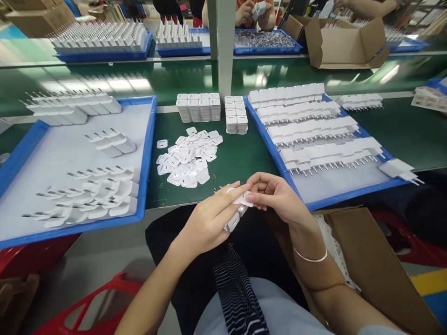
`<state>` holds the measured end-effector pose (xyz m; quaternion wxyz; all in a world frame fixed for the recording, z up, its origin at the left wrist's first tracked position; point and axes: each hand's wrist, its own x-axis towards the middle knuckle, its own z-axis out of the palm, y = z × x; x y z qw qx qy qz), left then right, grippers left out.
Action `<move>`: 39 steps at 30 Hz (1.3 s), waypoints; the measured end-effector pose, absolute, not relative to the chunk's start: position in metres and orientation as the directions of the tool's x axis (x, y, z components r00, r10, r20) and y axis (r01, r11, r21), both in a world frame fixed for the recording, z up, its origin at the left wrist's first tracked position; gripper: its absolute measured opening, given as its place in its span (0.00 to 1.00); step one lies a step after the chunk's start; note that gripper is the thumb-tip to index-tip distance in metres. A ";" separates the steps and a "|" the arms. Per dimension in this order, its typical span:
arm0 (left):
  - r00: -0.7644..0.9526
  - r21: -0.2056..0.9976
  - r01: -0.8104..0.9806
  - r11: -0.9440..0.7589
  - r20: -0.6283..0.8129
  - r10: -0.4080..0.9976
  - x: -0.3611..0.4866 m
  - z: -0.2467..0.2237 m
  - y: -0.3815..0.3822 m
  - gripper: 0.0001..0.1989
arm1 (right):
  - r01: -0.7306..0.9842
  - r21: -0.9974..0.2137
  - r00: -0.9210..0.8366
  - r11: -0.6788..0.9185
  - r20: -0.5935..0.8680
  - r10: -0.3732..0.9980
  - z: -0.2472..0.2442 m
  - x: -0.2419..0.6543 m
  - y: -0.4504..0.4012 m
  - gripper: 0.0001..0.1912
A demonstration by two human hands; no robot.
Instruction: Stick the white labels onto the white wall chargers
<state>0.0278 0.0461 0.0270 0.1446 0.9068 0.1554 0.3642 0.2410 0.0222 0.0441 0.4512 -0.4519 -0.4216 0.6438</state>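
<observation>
Close in front of my body, my left hand (213, 214) is wrapped around a few white plug adapter housings (233, 223), whose open ends show below its fingers. My right hand (281, 197) pinches a small white cover plate (247, 199) between thumb and fingers, at the top of those housings. My fingers partly hide both the plate and the housings. Just beyond my hands, a loose heap of white cover plates (190, 158) lies on the green table (251, 160). Behind the heap stand neat stacks of such plates (198, 108).
On the left a blue tray (148, 153) bears adapters with pins up. The right blue tray (314, 204) bears rows of adapters, one adapter (398, 168) at its corner. A grey post (226, 46) rises behind. Below right is a cardboard box (370, 260). Co-workers sit opposite.
</observation>
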 end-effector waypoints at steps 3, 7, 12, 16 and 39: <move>0.658 0.422 0.202 -0.884 0.610 0.442 0.028 0.025 0.044 0.23 | -0.192 -0.959 -0.186 -0.209 -0.173 0.967 0.042 0.243 0.020 0.15; 0.566 0.803 0.104 -0.586 0.437 0.699 0.027 0.025 0.046 0.22 | -0.077 -0.997 -0.115 -0.023 -0.014 0.993 0.046 0.249 0.022 0.07; 0.648 0.988 -0.141 0.064 0.043 0.761 0.022 0.028 0.052 0.22 | 0.258 -0.924 -0.230 0.281 0.224 0.947 0.055 0.253 0.029 0.06; 0.683 0.937 -0.180 0.299 -0.100 0.724 0.020 0.026 0.054 0.24 | 0.372 -0.802 -0.330 0.467 0.356 0.874 0.058 0.253 0.033 0.11; 0.381 0.969 -0.096 -0.230 0.249 0.890 0.030 0.021 0.029 0.26 | 0.045 -0.968 0.352 0.247 0.247 0.903 0.041 0.221 0.005 0.16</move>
